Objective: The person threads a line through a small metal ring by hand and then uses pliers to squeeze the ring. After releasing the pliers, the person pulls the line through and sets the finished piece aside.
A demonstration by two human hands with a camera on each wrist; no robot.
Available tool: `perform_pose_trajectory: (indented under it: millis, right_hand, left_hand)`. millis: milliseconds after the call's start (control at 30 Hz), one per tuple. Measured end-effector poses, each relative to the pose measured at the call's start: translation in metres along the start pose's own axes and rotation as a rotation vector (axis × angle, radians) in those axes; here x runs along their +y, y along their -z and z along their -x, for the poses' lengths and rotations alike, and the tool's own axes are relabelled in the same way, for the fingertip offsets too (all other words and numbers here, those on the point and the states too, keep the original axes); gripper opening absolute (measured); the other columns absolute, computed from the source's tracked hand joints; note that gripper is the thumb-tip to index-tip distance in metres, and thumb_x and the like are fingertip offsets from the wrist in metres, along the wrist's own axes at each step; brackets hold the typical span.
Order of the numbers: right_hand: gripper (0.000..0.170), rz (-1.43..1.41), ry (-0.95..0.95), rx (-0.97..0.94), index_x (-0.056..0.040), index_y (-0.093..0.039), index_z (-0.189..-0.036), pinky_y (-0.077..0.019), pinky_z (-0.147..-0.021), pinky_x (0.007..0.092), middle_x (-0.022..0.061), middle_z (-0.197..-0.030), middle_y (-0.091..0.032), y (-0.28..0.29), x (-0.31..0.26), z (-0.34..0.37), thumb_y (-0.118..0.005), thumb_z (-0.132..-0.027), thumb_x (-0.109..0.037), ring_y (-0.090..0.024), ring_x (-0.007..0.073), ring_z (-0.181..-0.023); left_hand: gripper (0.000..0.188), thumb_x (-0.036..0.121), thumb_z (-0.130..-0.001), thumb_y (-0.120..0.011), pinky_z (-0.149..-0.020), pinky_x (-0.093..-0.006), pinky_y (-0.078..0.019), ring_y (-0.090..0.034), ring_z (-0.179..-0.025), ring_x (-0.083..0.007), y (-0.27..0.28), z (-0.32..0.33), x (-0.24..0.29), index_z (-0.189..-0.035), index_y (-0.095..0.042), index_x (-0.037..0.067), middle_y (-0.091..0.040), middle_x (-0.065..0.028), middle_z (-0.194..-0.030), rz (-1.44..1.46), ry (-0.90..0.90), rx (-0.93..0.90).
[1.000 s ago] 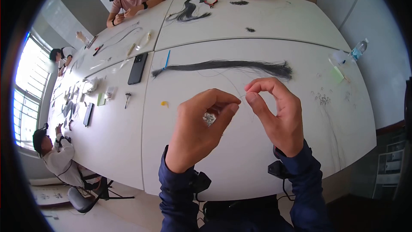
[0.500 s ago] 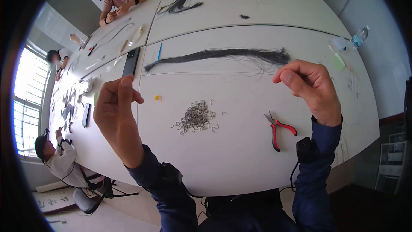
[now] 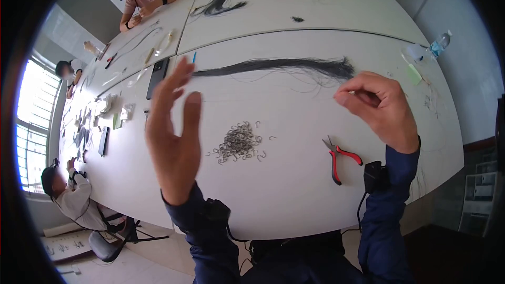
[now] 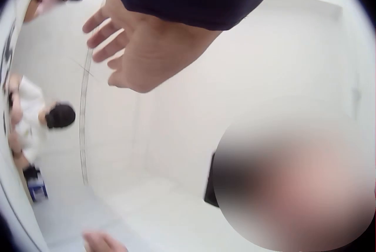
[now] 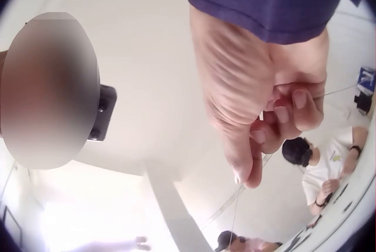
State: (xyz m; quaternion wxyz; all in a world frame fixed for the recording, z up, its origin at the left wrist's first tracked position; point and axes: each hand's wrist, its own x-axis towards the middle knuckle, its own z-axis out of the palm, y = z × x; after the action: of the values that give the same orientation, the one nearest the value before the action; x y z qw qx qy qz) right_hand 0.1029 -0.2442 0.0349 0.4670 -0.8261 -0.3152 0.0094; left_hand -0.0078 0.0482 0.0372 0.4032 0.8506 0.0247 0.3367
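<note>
My left hand (image 3: 176, 137) is raised left of the pile of small hooks (image 3: 239, 142), its fingers spread and nothing visible in them. It blurs in the head view; the left wrist view shows the same hand (image 4: 155, 52) with fingers apart. On the right, my right hand (image 3: 381, 110) pinches a fine strand between thumb and forefinger. That strand (image 5: 235, 214) runs off from the fingertips in the right wrist view. Behind both hands lies a long bundle of dark strands (image 3: 273, 64). Red-handled pliers (image 3: 336, 158) rest below my right hand with their handles apart.
A dark phone (image 3: 157, 79) lies behind my left hand. A water bottle (image 3: 439, 44) and a green note (image 3: 414, 74) are at the right edge. Other people sit around the white table (image 3: 284, 200), with another dark bundle (image 3: 218, 5) at the far side.
The hands first met at the fingertips, then drew apart with a strand stretched between them, uncovering the hooks and pliers. The left hand has since let go, spread its fingers and moved right.
</note>
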Motion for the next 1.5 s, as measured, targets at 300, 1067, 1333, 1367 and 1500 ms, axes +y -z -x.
perform_pose_trajectory:
  millis: [300,1067,1333,1367,1500]
  right_hand:
    - [0.013,0.144,0.244,0.156,-0.0039,-0.073,-0.093,-0.0434,-0.06,0.0289,0.0043,-0.073,-0.061,-0.024,-0.009,-0.007,-0.077,-0.087,-0.015,-0.054,0.014,-0.064]
    - [0.02,-1.154,-0.124,0.371,-0.0068,-0.06,-0.101,-0.036,-0.058,0.0239,-0.0054,-0.068,-0.038,-0.006,-0.004,-0.006,-0.053,-0.104,-0.025,-0.039,0.0052,-0.063]
    - [0.029,-0.74,0.081,0.997,0.0031,-0.06,-0.115,-0.0131,-0.051,0.025,-0.0074,-0.065,-0.018,0.043,-0.013,0.02,-0.054,-0.103,-0.023,-0.016,0.0037,-0.057]
    - [0.03,-0.696,0.086,0.986,0.0038,-0.06,-0.116,-0.0133,-0.051,0.0252,-0.0073,-0.065,-0.018,0.042,-0.014,0.02,-0.054,-0.103,-0.023,-0.016,0.0038,-0.057]
    - [0.033,-0.485,0.062,0.943,0.0048,-0.061,-0.116,-0.0138,-0.051,0.0257,-0.0071,-0.064,-0.021,0.023,-0.024,0.014,-0.054,-0.102,-0.024,-0.016,0.004,-0.056]
  left_hand:
    - [0.011,0.004,-0.097,-0.062,-0.066,-0.024,-0.0475,-0.06,-0.069,-0.0097,-0.045,0.016,0.036,-0.098,-0.07,-0.005,-0.067,-0.0053,-0.079,0.292,0.229,-0.348]
    - [0.009,0.002,-0.089,-0.069,-0.066,-0.0287,-0.0531,-0.069,-0.068,-0.0181,-0.057,0.026,0.032,-0.097,-0.072,-0.001,-0.071,-0.0121,-0.082,0.139,-0.077,-0.638]
    - [0.021,0.005,-0.083,-0.071,-0.077,-0.0367,-0.0518,-0.064,-0.081,-0.0244,-0.025,0.003,-0.059,-0.103,-0.073,0.003,-0.07,-0.0105,-0.083,-0.313,0.012,-0.641]
    - [0.023,0.009,-0.081,-0.073,-0.078,-0.0367,-0.052,-0.065,-0.082,-0.0245,-0.027,0.007,-0.077,-0.104,-0.073,0.004,-0.07,-0.0102,-0.083,-0.376,0.047,-0.664]
    - [0.025,0.012,-0.078,-0.076,-0.076,-0.0366,-0.053,-0.066,-0.08,-0.025,-0.043,0.01,-0.097,-0.101,-0.073,0.003,-0.07,-0.0106,-0.083,-0.407,0.194,-0.812]
